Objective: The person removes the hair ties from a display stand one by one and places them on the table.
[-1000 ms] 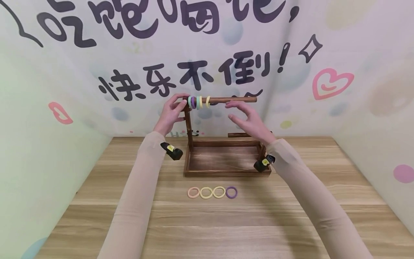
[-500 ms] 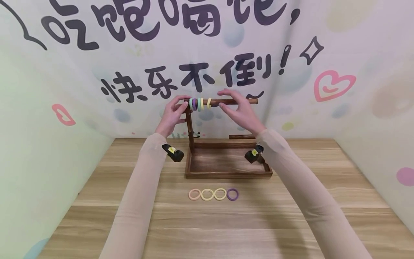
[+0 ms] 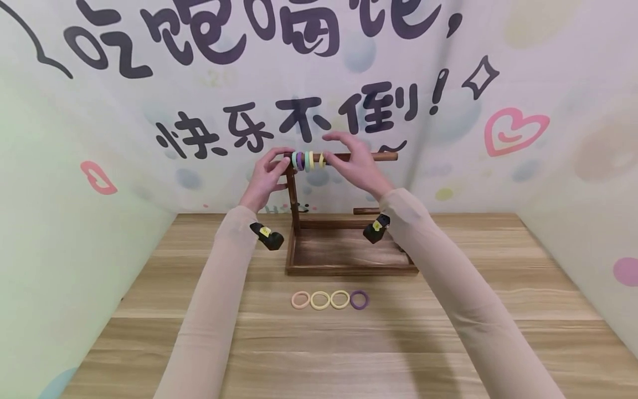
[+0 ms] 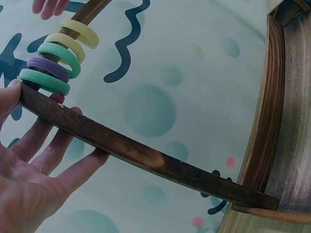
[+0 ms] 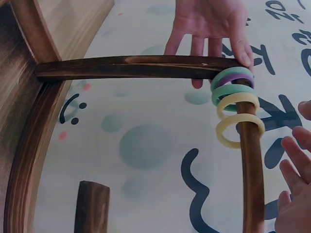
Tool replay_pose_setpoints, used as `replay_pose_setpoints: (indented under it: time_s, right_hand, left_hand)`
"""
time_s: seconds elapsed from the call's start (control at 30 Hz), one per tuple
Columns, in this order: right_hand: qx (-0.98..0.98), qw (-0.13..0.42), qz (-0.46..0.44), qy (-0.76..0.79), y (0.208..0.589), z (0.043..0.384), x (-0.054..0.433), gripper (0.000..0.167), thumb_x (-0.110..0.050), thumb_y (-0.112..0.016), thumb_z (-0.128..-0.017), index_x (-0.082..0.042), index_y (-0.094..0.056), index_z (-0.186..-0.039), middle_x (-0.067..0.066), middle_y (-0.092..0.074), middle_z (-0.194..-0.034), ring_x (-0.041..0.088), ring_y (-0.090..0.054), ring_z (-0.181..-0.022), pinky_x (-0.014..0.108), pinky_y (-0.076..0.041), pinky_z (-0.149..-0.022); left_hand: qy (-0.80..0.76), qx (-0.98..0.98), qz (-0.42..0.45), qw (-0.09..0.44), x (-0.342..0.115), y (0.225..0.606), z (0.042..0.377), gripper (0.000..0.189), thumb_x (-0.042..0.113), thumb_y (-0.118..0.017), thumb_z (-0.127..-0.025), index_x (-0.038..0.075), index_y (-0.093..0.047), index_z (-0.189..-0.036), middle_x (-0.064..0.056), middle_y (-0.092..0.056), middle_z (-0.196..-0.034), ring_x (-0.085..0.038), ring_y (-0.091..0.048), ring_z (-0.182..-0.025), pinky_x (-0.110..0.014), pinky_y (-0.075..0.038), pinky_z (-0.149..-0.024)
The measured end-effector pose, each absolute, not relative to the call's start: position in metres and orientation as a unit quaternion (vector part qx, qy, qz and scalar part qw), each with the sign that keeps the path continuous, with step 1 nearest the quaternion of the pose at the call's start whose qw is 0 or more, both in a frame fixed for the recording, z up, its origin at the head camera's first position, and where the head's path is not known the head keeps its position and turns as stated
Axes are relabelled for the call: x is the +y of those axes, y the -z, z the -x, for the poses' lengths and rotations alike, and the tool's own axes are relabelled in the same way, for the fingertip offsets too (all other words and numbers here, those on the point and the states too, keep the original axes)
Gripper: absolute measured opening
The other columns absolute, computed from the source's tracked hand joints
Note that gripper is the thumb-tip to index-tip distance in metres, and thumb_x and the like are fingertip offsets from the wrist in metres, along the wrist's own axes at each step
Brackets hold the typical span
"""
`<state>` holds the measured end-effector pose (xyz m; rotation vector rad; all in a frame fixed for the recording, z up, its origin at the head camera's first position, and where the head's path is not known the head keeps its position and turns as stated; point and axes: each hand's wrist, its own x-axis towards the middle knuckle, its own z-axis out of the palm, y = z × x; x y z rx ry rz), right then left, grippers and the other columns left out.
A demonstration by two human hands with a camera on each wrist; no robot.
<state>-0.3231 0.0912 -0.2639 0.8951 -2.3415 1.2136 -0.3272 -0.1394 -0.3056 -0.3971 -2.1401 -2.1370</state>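
My left hand grips the top of the upright post of a dark wooden stand, thumb on one side and fingers on the other. From there a round bar runs to the right. Several ring-shaped hair ties hang on it near the post: a green one, a purple one, another green one and two yellow ones, the outer yellow hair tie slightly apart. My right hand, fingers loosely spread, is beside this outer tie, apart from it in the right wrist view.
On the table, in front of the stand's tray base, lie a pink hair tie, two yellow ones and a purple one in a row. A lower, shorter bar shows behind my right wrist. A printed wall stands behind.
My right hand has moved left along the bar, from its middle to beside the outer yellow hair tie. My left hand stays on the post.
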Motion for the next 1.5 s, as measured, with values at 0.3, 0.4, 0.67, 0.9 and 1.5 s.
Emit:
replay_pose_setpoints:
  time_s: [0.3, 0.4, 0.67, 0.9, 1.5]
  right_hand:
    - [-0.845, 0.216, -0.304, -0.383, 0.276, 0.33, 0.084, 0.037, -0.015, -0.065, -0.093, 0.0, -0.06, -0.126, 0.013, -0.06, -0.128, 0.024, -0.045, -0.129, 0.033, -0.007, -0.116]
    - [-0.861, 0.226, -0.292, -0.35, 0.28, 0.331, 0.082, 0.038, -0.018, -0.066, -0.093, -0.001, -0.06, -0.126, 0.012, -0.06, -0.128, 0.024, -0.044, -0.13, 0.035, -0.005, -0.116]
    - [-0.87, 0.256, -0.26, -0.332, 0.285, 0.33, 0.075, 0.042, -0.021, -0.073, -0.088, 0.001, -0.062, -0.122, 0.012, -0.066, -0.117, 0.023, -0.06, -0.111, 0.037, -0.006, -0.116]
    - [-0.868, 0.265, -0.254, -0.335, 0.289, 0.333, 0.072, 0.041, -0.021, -0.073, -0.088, 0.0, -0.063, -0.122, 0.009, -0.07, -0.108, 0.02, -0.065, -0.099, 0.034, -0.005, -0.115]
    - [-0.862, 0.283, -0.242, -0.345, 0.284, 0.327, 0.094, 0.032, -0.016, -0.072, -0.088, 0.0, -0.065, -0.115, 0.011, -0.068, -0.112, 0.024, -0.06, -0.109, 0.041, -0.013, -0.114]
  left_hand:
    - [0.7, -0.701, 0.126, 0.048, -0.14, 0.305, 0.326, 0.024, 0.02, -0.053, -0.101, 0.016, -0.058, -0.124, -0.017, -0.058, -0.118, -0.032, -0.058, -0.106, -0.06, -0.046, -0.089]
    - [0.7, -0.701, 0.129, 0.046, -0.14, 0.305, 0.325, 0.025, 0.02, -0.053, -0.101, 0.016, -0.058, -0.125, -0.018, -0.057, -0.12, -0.032, -0.058, -0.107, -0.06, -0.046, -0.089]
    - [0.701, -0.699, 0.133, 0.047, -0.139, 0.304, 0.324, 0.026, 0.021, -0.054, -0.101, 0.015, -0.057, -0.125, -0.018, -0.057, -0.12, -0.032, -0.058, -0.107, -0.06, -0.046, -0.089]
    - [0.698, -0.701, 0.135, 0.046, -0.139, 0.304, 0.324, 0.032, 0.022, -0.053, -0.101, 0.01, -0.053, -0.13, -0.019, -0.056, -0.122, -0.033, -0.057, -0.109, -0.059, -0.047, -0.089]
    - [0.703, -0.699, 0.122, 0.038, -0.14, 0.304, 0.325, 0.027, 0.021, -0.055, -0.1, 0.016, -0.058, -0.127, -0.019, -0.057, -0.123, -0.032, -0.058, -0.109, -0.058, -0.047, -0.09]
